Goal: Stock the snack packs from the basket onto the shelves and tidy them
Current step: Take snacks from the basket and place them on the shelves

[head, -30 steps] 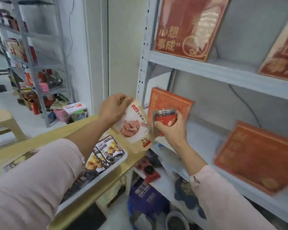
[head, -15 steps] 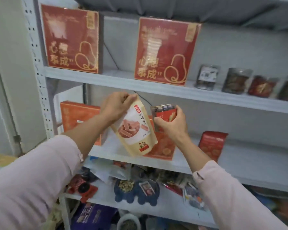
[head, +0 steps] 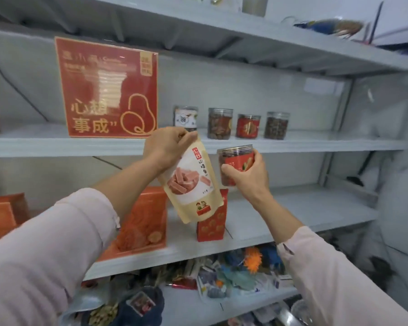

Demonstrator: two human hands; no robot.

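Both hands loaded, raised before the grey shelving.
Left hand [head: 165, 147] pinches the top edge of a cream snack pouch [head: 191, 182], which hangs below it. Right hand [head: 247, 175] grips a red-labelled jar [head: 236, 161] just beside the pouch. Four jars [head: 247, 124] stand on the upper shelf [head: 57, 144] behind. Versus half a second ago: grips unchanged, and the view has swung right, so the jar row sits directly above the hands.

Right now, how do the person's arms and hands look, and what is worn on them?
Both arms wear loose pale pink long sleeves, the left sleeve and the right sleeve, with cuffs pushed up off the forearms. The left hand and the right hand are bare: no gloves, no watch or ring in view.
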